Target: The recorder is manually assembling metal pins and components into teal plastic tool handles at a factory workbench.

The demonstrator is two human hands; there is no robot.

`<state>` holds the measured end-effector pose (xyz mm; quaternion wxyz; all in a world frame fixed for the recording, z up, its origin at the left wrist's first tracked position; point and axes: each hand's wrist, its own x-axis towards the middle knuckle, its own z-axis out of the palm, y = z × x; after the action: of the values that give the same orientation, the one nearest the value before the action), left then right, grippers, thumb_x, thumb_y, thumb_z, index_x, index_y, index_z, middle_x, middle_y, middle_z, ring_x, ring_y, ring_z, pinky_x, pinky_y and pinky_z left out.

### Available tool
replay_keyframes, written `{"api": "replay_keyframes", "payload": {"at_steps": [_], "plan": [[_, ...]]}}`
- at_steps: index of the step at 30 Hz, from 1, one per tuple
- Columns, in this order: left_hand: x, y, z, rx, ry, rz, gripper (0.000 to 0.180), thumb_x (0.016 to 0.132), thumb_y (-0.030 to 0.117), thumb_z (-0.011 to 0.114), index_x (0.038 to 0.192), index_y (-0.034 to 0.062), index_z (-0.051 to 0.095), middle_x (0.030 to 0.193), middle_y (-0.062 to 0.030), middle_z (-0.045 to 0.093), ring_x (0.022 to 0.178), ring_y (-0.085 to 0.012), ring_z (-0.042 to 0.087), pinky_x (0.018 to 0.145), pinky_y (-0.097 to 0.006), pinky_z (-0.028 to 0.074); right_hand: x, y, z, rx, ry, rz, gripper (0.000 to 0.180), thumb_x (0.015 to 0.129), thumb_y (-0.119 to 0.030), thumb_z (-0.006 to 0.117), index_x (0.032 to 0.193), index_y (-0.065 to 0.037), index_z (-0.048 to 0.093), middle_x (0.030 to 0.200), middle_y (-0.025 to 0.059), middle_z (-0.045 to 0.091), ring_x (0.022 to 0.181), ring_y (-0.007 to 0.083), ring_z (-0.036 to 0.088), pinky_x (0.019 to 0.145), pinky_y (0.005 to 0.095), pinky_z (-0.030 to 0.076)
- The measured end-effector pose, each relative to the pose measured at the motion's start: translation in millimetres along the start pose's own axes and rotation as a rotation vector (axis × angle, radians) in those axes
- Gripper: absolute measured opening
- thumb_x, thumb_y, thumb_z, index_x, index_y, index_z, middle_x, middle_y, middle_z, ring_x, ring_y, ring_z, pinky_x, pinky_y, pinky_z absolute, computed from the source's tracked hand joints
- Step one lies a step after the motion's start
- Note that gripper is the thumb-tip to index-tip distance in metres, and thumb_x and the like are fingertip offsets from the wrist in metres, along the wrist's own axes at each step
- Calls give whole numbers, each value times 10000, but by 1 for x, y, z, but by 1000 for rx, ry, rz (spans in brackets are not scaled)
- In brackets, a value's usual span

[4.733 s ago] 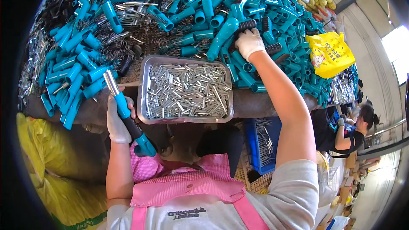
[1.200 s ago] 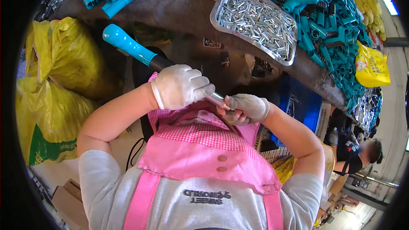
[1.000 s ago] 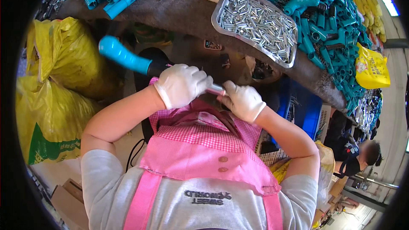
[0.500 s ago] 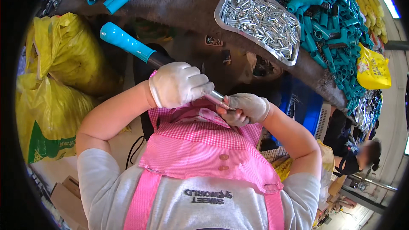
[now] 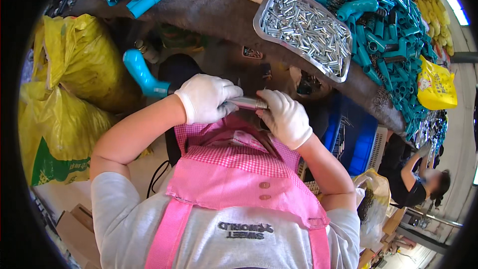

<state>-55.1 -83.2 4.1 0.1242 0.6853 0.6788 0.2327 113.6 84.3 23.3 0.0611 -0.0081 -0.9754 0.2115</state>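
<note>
Both my hands wear white gloves and meet on one tool with a bent teal handle [image 5: 144, 74] and a shiny metal tube [image 5: 245, 102]. My left hand [image 5: 206, 98] is closed around its middle, with the handle sticking out to the far left. My right hand [image 5: 286, 118] pinches the tube's right end, where a ridged, coil-like part shows. The fingers partly cover that end, so I cannot make out its exact shape. The tool is held above the pink apron [image 5: 244, 184], in front of my chest.
Ahead runs a dark curved table edge [image 5: 224, 12]. On it rest a clear tray [image 5: 257, 22] of small metal pins, a heap of teal handles [image 5: 381, 40] and a yellow bag [image 5: 435, 84]. Yellow sacks [image 5: 74, 119] stand left, a blue crate [image 5: 362, 144] right. Another person [image 5: 416, 184] sits far right.
The tool has rolled, so its teal handle now bends upward at the left. My right hand has turned over, back of the hand up, and grips the tube's end from above.
</note>
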Motion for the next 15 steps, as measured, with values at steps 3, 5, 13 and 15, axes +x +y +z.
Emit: {"api": "replay_keyframes", "payload": {"at_steps": [3,5,13,15], "plan": [[3,7,-1,84,-4,0,237,772,215,594,966,82,617,780,-64,591,751,-233,613,651,-356,502,-6,10,19,81,-4,15,270,878,-240,573,1035,-25,535,748,122,573,656,289,581,560,378,470],[6,8,0,349,90,197,233,770,199,559,956,70,616,798,-50,589,750,-199,598,649,-331,491,-10,21,29,905,-300,466,261,904,-285,516,974,-35,537,614,41,480,499,187,474,455,303,383],[10,10,-6,-35,-68,-64,289,740,220,640,995,87,610,864,-86,621,810,-296,615,720,-411,499,-9,10,1,363,82,-9,289,874,-215,579,1078,-17,530,793,112,594,702,274,607,622,348,495],[8,15,-1,25,-25,-35,283,744,213,634,997,88,610,851,-85,616,801,-286,615,711,-403,500,-8,5,-1,7,72,-107,321,812,-179,639,1070,-15,541,836,154,603,745,356,595,644,402,496]]}}
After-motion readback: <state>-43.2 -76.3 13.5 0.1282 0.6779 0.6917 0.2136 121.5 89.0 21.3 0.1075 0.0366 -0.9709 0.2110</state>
